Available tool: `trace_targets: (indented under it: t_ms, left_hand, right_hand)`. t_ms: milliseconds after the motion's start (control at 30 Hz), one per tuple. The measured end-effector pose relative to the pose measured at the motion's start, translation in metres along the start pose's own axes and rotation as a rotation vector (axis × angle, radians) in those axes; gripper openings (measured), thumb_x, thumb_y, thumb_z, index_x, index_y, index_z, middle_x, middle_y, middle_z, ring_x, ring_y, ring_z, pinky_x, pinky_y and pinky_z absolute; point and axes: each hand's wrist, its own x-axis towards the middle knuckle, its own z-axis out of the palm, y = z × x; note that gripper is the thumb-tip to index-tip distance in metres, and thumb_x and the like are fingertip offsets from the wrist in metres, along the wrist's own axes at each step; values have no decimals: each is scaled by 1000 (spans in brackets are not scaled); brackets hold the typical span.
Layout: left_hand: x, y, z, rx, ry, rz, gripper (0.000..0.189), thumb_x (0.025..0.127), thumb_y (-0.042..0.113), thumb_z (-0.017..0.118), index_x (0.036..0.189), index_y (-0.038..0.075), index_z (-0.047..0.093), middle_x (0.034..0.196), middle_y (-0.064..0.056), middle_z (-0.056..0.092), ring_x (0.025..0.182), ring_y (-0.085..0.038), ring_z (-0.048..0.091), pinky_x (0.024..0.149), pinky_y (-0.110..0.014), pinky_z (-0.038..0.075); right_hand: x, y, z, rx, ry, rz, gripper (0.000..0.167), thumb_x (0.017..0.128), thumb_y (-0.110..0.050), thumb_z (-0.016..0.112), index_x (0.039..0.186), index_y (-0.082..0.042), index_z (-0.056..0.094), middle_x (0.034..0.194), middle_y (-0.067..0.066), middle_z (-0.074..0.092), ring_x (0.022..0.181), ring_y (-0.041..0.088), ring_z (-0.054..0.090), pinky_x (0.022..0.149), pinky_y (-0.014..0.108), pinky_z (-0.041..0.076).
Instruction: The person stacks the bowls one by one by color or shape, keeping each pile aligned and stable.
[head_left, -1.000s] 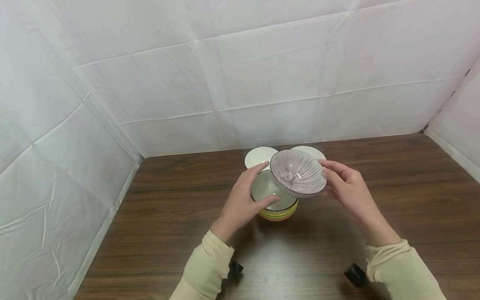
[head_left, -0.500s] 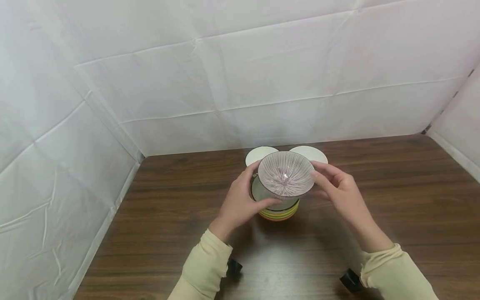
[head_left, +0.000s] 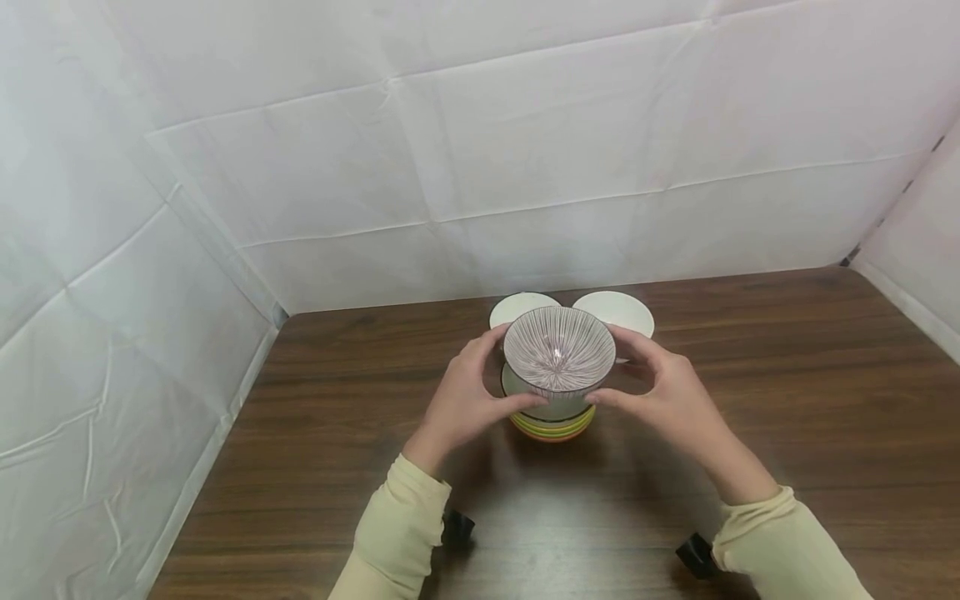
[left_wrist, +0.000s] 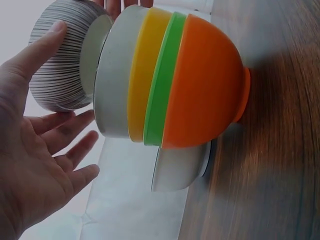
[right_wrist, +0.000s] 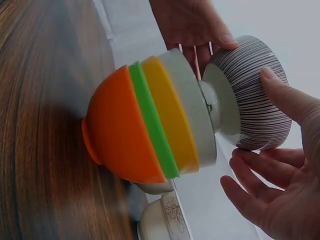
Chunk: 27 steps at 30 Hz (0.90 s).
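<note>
A bowl with thin dark stripes (head_left: 559,350) is held level between my two hands, over a stack of bowls. My left hand (head_left: 465,396) grips its left side, thumb at the front and fingers round the back. On the opposite side my right hand (head_left: 671,396) grips it the same way. Its pale foot is right at the rim of the top bowl, seen in the right wrist view. That top bowl is pale grey (left_wrist: 117,75) with a dark rim. Below it come a yellow bowl (left_wrist: 146,75), a green bowl (left_wrist: 164,82) and an orange bowl (left_wrist: 207,85) at the bottom.
Behind the stack stand two white bowls, one at left (head_left: 517,308) and one at right (head_left: 618,312); the right one shows a leaf pattern (right_wrist: 175,215). White sheeting (head_left: 525,150) borders the dark wooden table (head_left: 330,433). Black blocks (head_left: 697,556) sit by both wrists.
The striped bowl has moved left over the stack and gone from tilted to level. My right hand came along with it, its thumb now at the front; my left hand has closed onto the bowl.
</note>
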Motion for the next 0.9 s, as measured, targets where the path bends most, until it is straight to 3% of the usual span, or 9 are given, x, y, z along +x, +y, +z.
trace_targets:
  t_ms: [133,367,900]
  left_hand:
    - [1,-1,-1,46,-20,0,92,69,32,92,146,11,48,140,-6,59,134,-26,50,114,-49,40]
    - [1,-1,-3,92,-42,9,89,69,33,92,145,10,50,139,-8,60,133,-29,50,113,-49,42]
    - [2,-6,-9,176,-109,15,81,71,36,90,140,11,56,141,-6,59,137,-29,46,114,-48,41]
  right_hand:
    - [1,2,2,-2,-1,-16,77,77,-14,86,144,-6,50,127,16,68,110,33,69,94,21,55]
    - [3,7,5,-40,-10,-54,75,76,-15,87,142,-8,53,129,14,67,110,35,69,98,46,53]
    - [4,12,4,-122,-72,-37,75,75,-19,88,141,-5,53,129,17,67,110,37,69,96,53,54]
